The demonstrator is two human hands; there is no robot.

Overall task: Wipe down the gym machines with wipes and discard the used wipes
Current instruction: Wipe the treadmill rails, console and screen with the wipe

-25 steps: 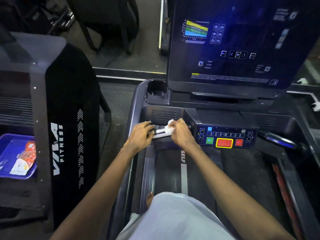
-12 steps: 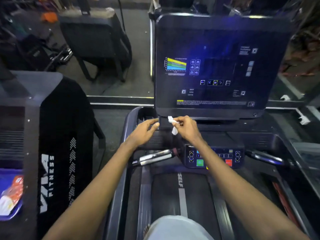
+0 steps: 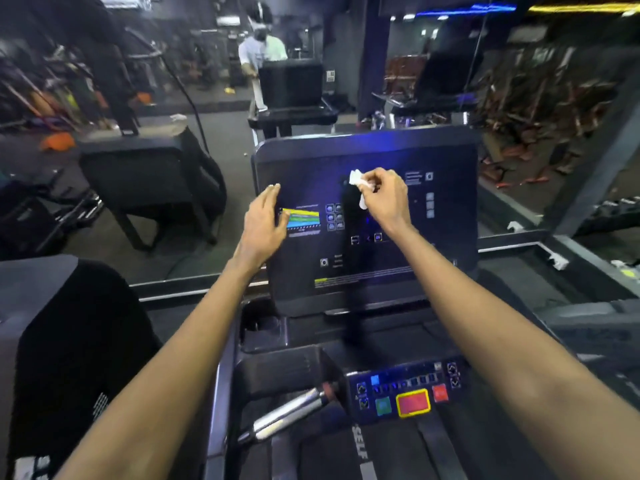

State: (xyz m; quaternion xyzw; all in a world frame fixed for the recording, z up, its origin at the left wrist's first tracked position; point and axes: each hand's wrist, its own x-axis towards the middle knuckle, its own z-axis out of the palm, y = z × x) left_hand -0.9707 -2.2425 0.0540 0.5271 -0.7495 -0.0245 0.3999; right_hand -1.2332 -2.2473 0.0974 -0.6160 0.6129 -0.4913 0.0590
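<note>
I stand on a treadmill facing its large dark console screen [image 3: 381,251]. My right hand [image 3: 386,199] pinches a small crumpled white wipe [image 3: 358,183] and holds it in front of the upper middle of the screen. My left hand [image 3: 263,223] hovers at the screen's left edge with its fingers straight and holds nothing. Below the screen is the button panel [image 3: 405,389] with green, red and yellow-framed keys, and a chrome handle bar [image 3: 287,415] sticks out to its left.
A black neighbouring machine [image 3: 62,358] stands close on my left. A mirror wall [image 3: 194,98] behind the console reflects the gym and a person. A cup holder [image 3: 259,323] sits under the screen's left corner. The treadmill belt [image 3: 360,455] lies below.
Both hands rose from the chrome handle bar to the console screen. The right hand carried the wipe up to the screen's upper middle; the left hand let go of the bar and opened.
</note>
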